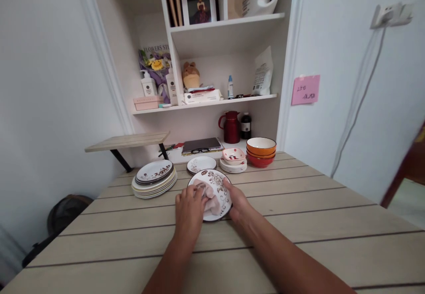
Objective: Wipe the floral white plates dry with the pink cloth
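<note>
A white plate [217, 187] with a dark rim and brown flower pattern is tilted up above the table in front of me. Its right edge is gripped by my right hand [239, 200], thumb on the face and fingers behind. My left hand [191, 201] presses a crumpled pale pink cloth [212, 203] against the plate's face, fingers closed around it. Just behind, another patterned plate [201, 163] lies on the table. Left of it stands a stack of plates [155, 179], the dark-rimmed ones on top.
Small white plates [233, 166] carry a pink-rimmed dish [233, 155], beside stacked orange and red bowls [261, 152]. A small raised wooden shelf [129, 141] stands at the back left. Behind the table are a red jug [231, 127] and a laptop [203, 145] with glasses near it.
</note>
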`<state>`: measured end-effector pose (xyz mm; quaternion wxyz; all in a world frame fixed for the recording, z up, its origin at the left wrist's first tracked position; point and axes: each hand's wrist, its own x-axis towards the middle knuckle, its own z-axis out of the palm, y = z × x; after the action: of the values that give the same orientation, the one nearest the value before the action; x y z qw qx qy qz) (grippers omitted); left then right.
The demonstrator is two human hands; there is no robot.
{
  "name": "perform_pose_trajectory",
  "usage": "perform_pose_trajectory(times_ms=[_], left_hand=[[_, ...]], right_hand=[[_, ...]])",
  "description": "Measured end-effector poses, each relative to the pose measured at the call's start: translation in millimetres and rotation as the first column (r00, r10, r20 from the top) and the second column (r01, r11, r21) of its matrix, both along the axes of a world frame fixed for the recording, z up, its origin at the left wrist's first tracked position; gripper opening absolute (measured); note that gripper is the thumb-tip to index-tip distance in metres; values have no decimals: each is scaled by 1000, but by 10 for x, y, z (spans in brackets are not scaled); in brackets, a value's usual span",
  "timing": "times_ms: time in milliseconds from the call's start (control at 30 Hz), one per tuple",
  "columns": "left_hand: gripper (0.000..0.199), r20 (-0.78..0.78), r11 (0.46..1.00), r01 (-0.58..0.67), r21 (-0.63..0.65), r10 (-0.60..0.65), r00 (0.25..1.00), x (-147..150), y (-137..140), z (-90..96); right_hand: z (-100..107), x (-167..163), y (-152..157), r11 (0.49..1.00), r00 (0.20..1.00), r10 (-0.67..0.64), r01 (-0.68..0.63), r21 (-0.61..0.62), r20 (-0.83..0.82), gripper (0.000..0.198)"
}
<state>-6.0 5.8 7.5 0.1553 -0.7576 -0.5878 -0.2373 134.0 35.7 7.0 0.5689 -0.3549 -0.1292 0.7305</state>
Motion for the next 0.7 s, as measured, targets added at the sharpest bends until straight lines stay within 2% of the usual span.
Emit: perform_pose_trajectory(times_ms=[333, 433, 533, 700], left_hand=[[29, 128, 997, -50, 60, 42, 991, -107, 30, 53], [29, 178, 983, -132, 128, 108, 978, -173, 47, 60], [25, 186, 954, -216, 208, 178, 966, -206, 38, 80], [21, 114, 949, -163, 268, 136, 984, -98, -37, 118]], right_hand=[[130, -86, -176, 996, 991, 77, -81, 28, 111, 39], [95, -161, -206, 990, 991, 111, -116, 77, 73, 37], [40, -210, -187, 991, 994, 109, -111, 71, 27, 36], [12, -94, -70, 999, 999, 41, -40, 27, -11, 40]])
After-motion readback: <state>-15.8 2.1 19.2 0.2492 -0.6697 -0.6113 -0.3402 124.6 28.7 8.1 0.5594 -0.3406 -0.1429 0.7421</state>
